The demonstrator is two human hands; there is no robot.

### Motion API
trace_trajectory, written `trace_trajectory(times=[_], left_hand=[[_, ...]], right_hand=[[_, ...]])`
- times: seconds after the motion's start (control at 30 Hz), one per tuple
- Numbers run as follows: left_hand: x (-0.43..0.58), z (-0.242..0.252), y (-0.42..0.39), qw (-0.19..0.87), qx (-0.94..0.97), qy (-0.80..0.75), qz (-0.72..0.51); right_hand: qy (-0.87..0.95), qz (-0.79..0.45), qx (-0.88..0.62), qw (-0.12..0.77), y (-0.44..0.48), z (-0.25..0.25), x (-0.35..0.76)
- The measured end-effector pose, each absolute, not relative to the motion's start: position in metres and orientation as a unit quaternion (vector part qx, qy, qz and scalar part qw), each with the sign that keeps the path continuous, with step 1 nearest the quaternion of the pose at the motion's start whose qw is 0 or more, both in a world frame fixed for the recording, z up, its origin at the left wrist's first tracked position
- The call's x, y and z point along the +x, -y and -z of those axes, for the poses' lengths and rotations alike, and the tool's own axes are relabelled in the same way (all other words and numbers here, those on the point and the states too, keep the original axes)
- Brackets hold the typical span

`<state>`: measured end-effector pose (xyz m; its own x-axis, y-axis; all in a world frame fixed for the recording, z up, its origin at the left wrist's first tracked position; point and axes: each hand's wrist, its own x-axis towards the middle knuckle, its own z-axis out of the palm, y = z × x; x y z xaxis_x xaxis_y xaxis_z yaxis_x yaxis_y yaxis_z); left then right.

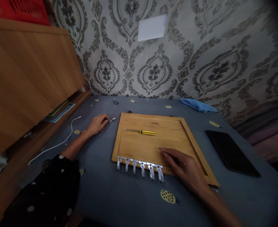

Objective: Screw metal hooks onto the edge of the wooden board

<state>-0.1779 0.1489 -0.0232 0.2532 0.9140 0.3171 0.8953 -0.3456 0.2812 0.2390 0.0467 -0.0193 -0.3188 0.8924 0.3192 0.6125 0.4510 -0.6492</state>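
One shallow wooden tray-like panel (153, 143) with a raised rim lies flat on a dark grey-blue cloth (93, 195) printed with yellow pineapples. On the panel, left of centre, rests one screwdriver (147, 132), its yellow-and-black handle to the right and its metal shaft to the left. Six silver metal hooks (143, 169) stand in a row along the panel's near edge, their curved ends jutting past it toward the viewer. A few small metal pieces (112, 120) lie on the cloth just left of the panel. Beyond these are one white cable (65, 141) at far left, one black tablet-like slab (231, 153) at right, and one crumpled blue cloth (198, 105) near the patterned wall (153, 69). The left hand (97, 124) is down beside the small pieces, fingers bent and close together; whether it grips one cannot be told. The right hand (186, 165) is over the panel's near right part, thumb and forefinger extended almost together, the other fingers curled under; whether they pinch something or touch the wood is unclear.
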Motion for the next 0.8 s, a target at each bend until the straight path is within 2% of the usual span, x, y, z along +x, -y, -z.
trace_trajectory(times=[0.47,0.8], left_hand=[[-0.168,0.024,-0.115,0.022,0.836,-0.511,-0.196],[-0.171,0.02,-0.082,0.048,0.812,-0.544,-0.209]], right_hand=[[0.786,-0.198,-0.477,0.34,-0.049,0.026,0.24],[0.792,-0.184,-0.472,0.341,-0.048,0.027,0.239]])
